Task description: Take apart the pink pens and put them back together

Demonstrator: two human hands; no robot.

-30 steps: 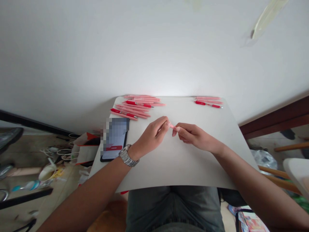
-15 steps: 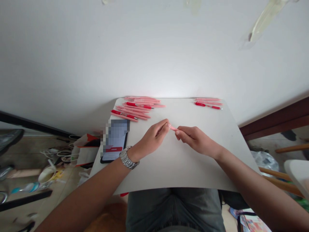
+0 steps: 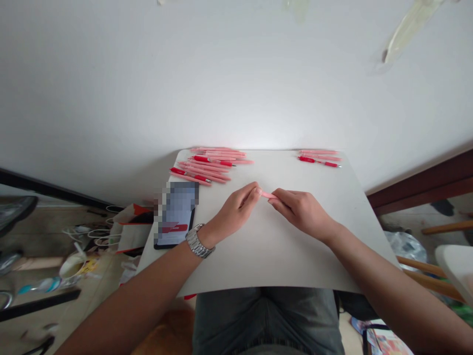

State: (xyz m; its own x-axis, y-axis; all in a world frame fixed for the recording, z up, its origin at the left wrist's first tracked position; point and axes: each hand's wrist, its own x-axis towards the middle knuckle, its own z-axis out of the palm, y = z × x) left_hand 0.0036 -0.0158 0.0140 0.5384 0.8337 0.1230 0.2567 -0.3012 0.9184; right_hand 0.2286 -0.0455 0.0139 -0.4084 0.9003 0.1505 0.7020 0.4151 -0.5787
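Note:
Between my two hands, over the middle of the white table, is a pink pen. My left hand, with a metal watch at the wrist, pinches its left end. On the right end my right hand is closed, the fingers covering that part. Both ends of the pen are hidden. A pile of pink pens with two red pens among them lies at the table's back left. At the back right, a few pink pens lie behind one red pen.
A phone lies on the table's left side, close to my left forearm. The wall rises right behind the table. A white bag, cables and a cup are on the floor at left. A chair stands at right.
My right hand has turned slightly, and its fingers have closed more along the pen. The left hand has hardly moved. Both pen groups lie as before.

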